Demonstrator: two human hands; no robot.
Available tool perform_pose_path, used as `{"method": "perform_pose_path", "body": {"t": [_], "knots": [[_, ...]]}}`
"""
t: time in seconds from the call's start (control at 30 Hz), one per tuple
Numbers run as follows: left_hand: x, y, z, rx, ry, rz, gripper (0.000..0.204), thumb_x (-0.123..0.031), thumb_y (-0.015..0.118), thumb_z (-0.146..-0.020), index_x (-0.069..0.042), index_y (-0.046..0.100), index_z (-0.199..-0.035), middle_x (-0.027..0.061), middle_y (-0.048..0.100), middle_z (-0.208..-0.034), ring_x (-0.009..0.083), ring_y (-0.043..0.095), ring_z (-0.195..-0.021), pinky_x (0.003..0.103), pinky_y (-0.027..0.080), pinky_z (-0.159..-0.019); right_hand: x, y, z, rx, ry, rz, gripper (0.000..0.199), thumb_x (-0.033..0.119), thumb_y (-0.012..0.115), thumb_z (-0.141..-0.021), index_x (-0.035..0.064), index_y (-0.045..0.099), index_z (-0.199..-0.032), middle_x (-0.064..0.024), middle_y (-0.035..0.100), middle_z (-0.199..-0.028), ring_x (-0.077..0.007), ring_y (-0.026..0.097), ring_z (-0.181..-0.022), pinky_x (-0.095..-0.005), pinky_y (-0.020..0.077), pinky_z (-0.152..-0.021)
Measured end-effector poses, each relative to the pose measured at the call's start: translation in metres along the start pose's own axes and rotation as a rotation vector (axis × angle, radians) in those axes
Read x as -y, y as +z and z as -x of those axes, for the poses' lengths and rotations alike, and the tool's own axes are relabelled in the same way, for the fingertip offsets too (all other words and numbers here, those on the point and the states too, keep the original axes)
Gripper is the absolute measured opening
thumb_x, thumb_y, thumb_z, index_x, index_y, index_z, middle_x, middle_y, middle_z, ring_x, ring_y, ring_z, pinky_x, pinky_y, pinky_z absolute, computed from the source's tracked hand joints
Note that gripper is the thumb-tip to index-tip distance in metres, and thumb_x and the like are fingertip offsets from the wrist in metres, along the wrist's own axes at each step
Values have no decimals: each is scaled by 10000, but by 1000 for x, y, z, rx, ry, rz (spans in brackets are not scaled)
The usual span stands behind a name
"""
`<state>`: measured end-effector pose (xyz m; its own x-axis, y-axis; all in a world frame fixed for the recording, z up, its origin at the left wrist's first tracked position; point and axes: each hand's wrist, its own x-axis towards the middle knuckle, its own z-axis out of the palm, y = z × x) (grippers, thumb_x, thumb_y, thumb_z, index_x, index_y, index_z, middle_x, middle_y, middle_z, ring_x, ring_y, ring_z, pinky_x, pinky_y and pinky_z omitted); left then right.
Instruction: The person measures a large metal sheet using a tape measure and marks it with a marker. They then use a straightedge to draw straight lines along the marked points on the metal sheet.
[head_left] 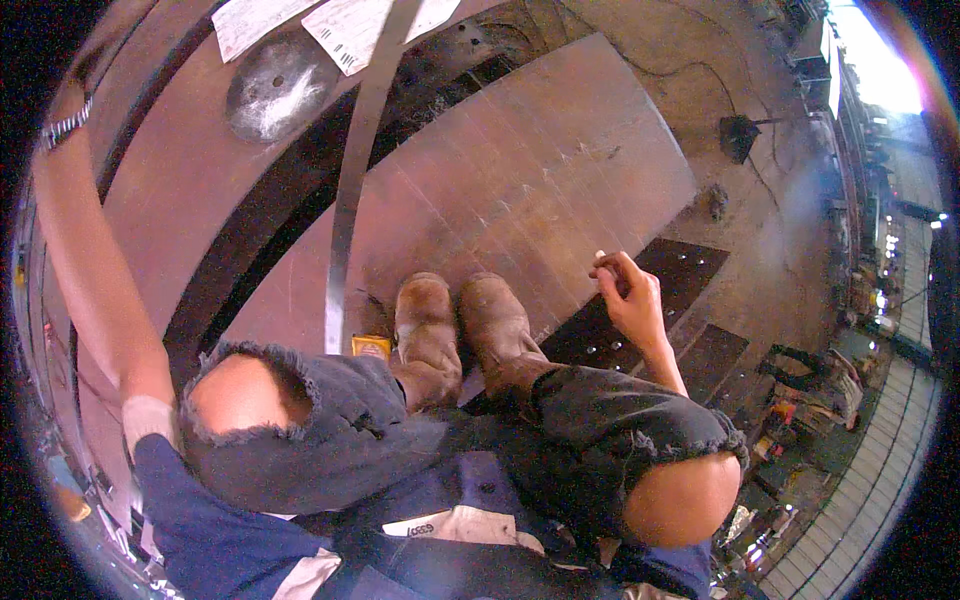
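My right hand [636, 300] is raised over the right edge of a large flat steel plate [540, 180]. Its thumb and fingers pinch a small white chalk-like piece [600, 256]. Thin pale lines and small marks run across the plate. My left arm stretches far out to the left, with a metal band [68, 124] round the wrist. The left hand [68, 98] lies in the dark rim of the view, so its fingers do not show. A long flat metal strip [350, 190] crosses the plate left of my boots [428, 315].
A small yellow packet [371, 346] lies beside my left boot. Marked papers [345, 32] and a round metal disc [280, 90] lie at upper left. Dark steel pieces with holes [670, 270] are under my right hand. A cable [690, 72] trails across the floor beyond.
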<state>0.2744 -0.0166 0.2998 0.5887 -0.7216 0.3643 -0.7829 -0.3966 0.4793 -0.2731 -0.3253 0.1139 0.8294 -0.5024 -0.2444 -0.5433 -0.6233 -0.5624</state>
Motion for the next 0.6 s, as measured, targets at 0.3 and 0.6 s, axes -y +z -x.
{"method": "perform_pose_path", "body": {"t": [0.3,0.6], "knots": [[116,-65,198,353,-504,-94,329,-244,727,-973,-39,632,-1213,24,671,-1117,133,615,-1033,326,495,-967,-16,66,-30,211,-10,-193,164,130,609,-1002,-4,668,-1077,-108,762,-872,-139,711,-742,-288,541,-681],[19,3,414,744,-833,-206,99,-72,745,-800,-16,684,-856,124,670,-819,263,663,-808,397,512,-761,-34,100,-41,273,67,-340,183,152,596,-999,39,666,-1125,-155,748,-861,-256,727,-758,-363,550,-694]]}}
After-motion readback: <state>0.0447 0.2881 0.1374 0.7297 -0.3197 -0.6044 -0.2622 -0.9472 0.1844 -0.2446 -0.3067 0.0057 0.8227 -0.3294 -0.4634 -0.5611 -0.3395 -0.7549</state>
